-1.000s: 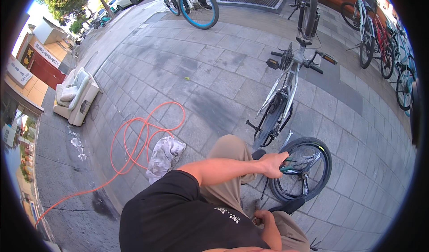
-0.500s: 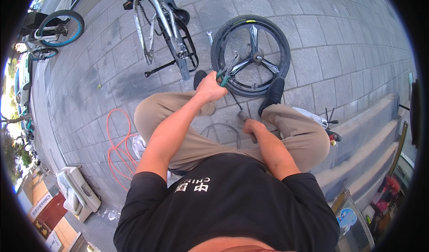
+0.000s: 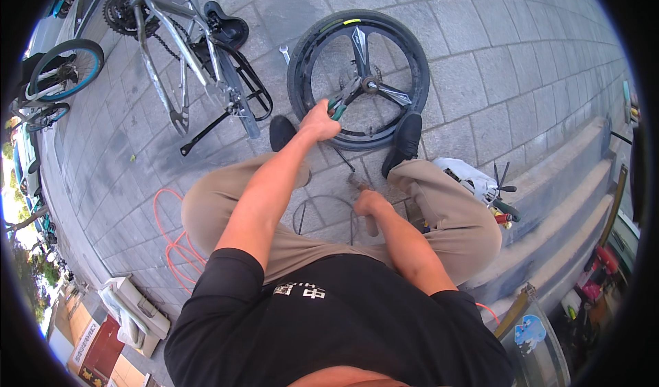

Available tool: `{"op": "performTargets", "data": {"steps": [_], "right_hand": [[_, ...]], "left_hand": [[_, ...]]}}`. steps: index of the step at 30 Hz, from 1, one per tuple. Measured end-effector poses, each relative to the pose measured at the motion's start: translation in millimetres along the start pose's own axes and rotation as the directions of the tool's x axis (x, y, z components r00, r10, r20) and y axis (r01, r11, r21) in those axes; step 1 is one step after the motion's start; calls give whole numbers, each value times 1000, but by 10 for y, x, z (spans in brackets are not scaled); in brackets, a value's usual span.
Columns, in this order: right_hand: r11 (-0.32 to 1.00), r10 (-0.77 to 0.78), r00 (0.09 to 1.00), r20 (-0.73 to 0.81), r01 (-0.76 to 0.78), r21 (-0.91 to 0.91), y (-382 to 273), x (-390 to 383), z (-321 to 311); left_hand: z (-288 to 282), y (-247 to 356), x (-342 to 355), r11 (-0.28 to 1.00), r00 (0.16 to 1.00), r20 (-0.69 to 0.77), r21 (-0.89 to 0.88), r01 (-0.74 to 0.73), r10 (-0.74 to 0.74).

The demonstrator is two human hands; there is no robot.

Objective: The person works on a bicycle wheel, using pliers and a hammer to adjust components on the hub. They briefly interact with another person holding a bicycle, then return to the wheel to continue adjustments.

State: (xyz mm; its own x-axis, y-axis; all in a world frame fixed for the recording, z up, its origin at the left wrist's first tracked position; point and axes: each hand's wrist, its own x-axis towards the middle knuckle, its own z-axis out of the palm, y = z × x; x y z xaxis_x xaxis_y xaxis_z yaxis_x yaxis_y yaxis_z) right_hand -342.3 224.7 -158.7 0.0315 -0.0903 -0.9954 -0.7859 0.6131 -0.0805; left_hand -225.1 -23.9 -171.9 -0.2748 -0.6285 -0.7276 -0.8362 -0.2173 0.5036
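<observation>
On the paving between my feet lies a bicycle wheel (image 3: 419,64) with a black tyre and three dark spokes. My left hand (image 3: 320,122) is closed around green-handled pliers (image 3: 336,108), whose jaws reach over the wheel's left spoke near the hub; whether they touch it I cannot tell. Lower down, between my knees, my right hand (image 3: 369,201) is wrapped round the handle of what looks like a hammer (image 3: 371,226), its head pointing toward the wheel. A thin dark rod (image 3: 345,159) runs from the wheel's near edge toward that head.
A silver bicycle frame (image 3: 180,43) lies at the upper left, beside a wrench (image 3: 284,54). An orange hose (image 3: 169,249) coils left of my knee. To the right are a white bag (image 3: 467,177) with tools and stone steps (image 3: 549,181). Parked bicycles stand far left.
My left hand has carried the pliers further over the wheel, toward its hub. My right hand keeps its grip between my knees. The whole view has shifted somewhat.
</observation>
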Motion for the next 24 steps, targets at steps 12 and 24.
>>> {"op": "performTargets", "data": {"steps": [12, 24], "right_hand": [[997, 36, 999, 39, -39, 64, 48, 66, 32], [994, 48, 997, 59, -53, 91, 18, -5, -47]], "left_hand": [[190, -18, 169, 998, 998, 33, 35, 60, -61], [120, 41, 152, 988, 999, 2, 147, 52, -53]]}}
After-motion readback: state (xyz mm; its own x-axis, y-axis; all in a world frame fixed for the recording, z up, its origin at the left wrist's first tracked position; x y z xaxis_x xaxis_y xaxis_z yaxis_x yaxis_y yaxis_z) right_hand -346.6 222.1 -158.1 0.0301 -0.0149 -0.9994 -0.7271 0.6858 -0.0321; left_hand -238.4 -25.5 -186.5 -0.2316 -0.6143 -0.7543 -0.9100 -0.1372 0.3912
